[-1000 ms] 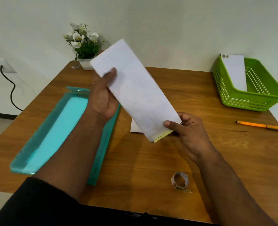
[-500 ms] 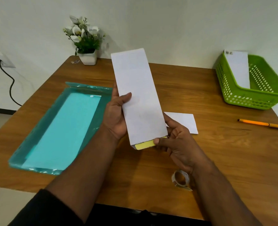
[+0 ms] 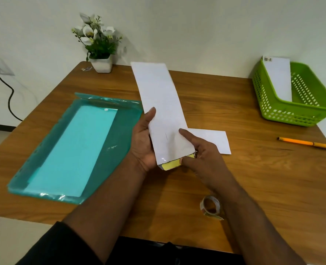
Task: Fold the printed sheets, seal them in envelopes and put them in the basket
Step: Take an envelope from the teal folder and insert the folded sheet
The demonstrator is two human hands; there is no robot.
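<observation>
Nearest the viewer, a roll of clear tape (image 3: 211,207) is seen lying on the wooden table (image 3: 254,188), just right of centre. Above it, a long white envelope (image 3: 162,111) is held up off the table between two bare hands, its open mouth turned towards the viewer and a strip of yellow lining or flap visible at that near end. The left hand (image 3: 144,144) is curled along the envelope's left edge, thumb laid on the front. The right hand (image 3: 200,152) pinches the near right corner, thumb at the yellow strip and forefinger stretched across the paper. Whether a sheet is already inside cannot be told.

The envelope is judged light, thin and easily creased; it is best held by its long edges near the mouth, so the opening stays free and the paper is not buckled.

Just beyond the right hand, a folded white sheet (image 3: 215,139) lies flat on the table. To the left, a teal plastic folder (image 3: 78,146) is spread flat. Further right, an orange pen (image 3: 304,143) is seen. At the far right, a green basket (image 3: 296,115) holds one white envelope (image 3: 278,77) leaning against its back wall. At the far edge, a small potted plant (image 3: 99,46) with white flowers stands.
</observation>
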